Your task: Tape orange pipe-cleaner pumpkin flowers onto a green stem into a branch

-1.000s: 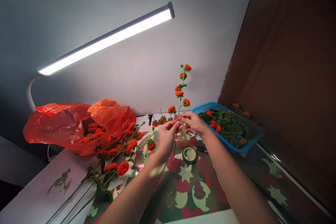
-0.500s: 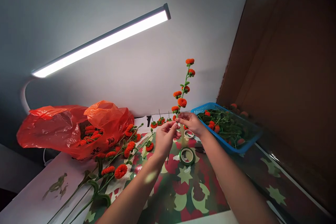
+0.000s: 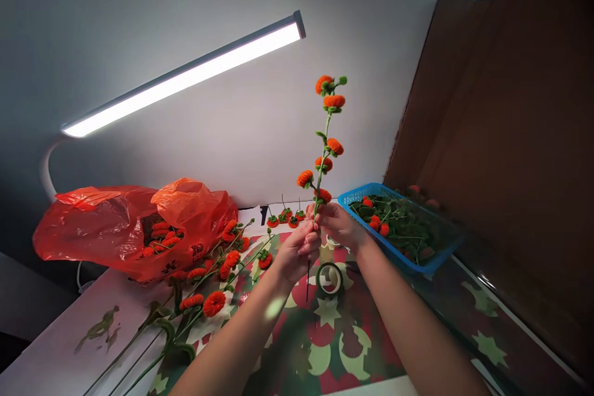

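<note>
Over the table, a tall green stem with several fuzzy orange flowers [image 3: 325, 136] stands nearly upright between my hands. My left hand [image 3: 297, 250] pinches the stem low down, and its thin dark end pokes out below my fingers. Just above and to the right, my right hand [image 3: 342, 226] has its fingers closed around the stem near the lowest flower; part of that grip is hidden. Below my hands a roll of green tape [image 3: 342, 281] lies on the patterned table cover [image 3: 320, 337]. A white ring-shaped roll [image 3: 331, 241] is partly covered by my right hand.
At left, a red plastic bag [image 3: 109, 223] holds orange flowers, with finished-looking flower stems [image 3: 197, 288] beside it. Several loose flower heads [image 3: 284, 218] sit by the wall. A blue basket [image 3: 403, 257] of greenery stands right, near a brown cardboard panel [image 3: 492, 154]. A lit lamp [image 3: 185, 77] hangs above.
The flower stem has risen and turned between my hands, its flowers now facing differently. My left hand has dropped a little, and the stem's dark lower end shows more clearly.
</note>
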